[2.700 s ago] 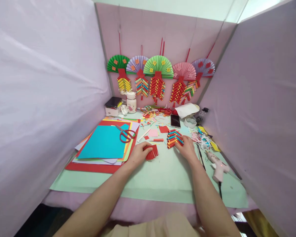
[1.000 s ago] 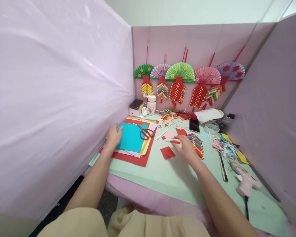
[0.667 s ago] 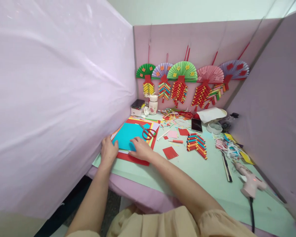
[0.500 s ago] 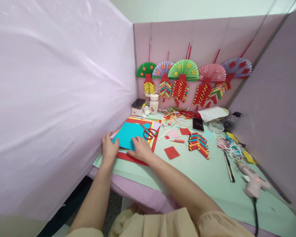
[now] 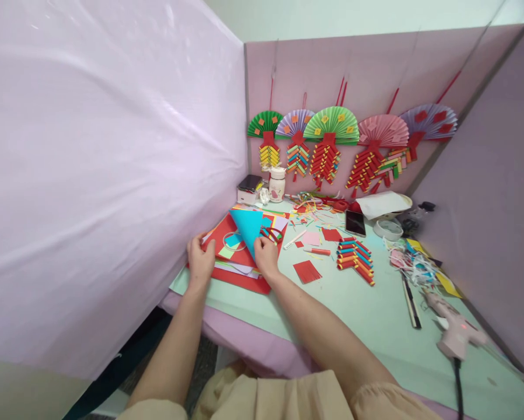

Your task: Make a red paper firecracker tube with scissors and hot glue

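Blue sheet (image 5: pixel 248 226) now peeled back, pinched by right hand (image 5: pixel 266 256); red sheet (image 5: pixel 217 234) beneath thus bared; left hand (image 5: pixel 201 261) spread alongside.

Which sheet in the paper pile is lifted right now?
The large blue sheet: the right hand holds it bent up. That sets it apart from the red sheet showing beside it, which lies on the pile.

A blue sheet (image 5: pixel 247 224) tilts upward over the red-topped stack of coloured paper (image 5: pixel 220 229).
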A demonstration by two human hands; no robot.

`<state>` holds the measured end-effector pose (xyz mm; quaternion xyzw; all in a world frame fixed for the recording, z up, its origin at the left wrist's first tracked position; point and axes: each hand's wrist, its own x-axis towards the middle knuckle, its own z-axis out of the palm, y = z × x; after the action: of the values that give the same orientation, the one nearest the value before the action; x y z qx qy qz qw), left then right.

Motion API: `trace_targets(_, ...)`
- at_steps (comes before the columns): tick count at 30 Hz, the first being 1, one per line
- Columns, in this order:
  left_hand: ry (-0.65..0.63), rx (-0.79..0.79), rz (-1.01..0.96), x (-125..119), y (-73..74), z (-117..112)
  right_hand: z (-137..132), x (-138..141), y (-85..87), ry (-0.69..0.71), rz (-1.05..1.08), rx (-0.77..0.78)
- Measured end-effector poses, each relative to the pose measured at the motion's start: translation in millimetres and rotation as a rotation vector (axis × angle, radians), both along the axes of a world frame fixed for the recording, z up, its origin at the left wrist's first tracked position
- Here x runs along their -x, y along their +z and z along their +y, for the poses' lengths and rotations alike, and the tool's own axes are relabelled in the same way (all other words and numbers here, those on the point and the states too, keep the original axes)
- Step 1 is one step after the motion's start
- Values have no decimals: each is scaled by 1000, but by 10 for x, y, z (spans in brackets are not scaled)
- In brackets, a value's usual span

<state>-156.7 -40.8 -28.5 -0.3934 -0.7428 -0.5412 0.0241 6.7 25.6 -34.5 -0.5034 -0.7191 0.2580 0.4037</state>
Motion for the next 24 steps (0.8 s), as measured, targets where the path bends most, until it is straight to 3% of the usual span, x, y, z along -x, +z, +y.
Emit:
trace_targets(3,4,120,237,-7,86,39,49,-24,-24,-26,109,42)
trace_targets(5,-51,286,339,18,142,161,65,-25,-32,-28,165,66)
trace_targets(8,-137,508,385,71,184,429,80,-23,-36,-24,223,94)
trace_targets(11,-154,560,385,101,191,624,93,-27,-37,-19,255,111)
trace_targets(13,-129,561,391,114,208,638,99,-34,-38,-16,269,115)
trace_targets(16,-55,532,408,148,306,482,94,-42,-35,-9,280,119)
trace_targets(20,70,332,456,89,606,139,29,-35,16,81,275,115)
trace_targets(22,18,187,452,-70,782,24,-27,-49,79,149,269,100)
trace_targets(24,-131,96,421,-319,921,-1,-77,-125,165,190,268,78)
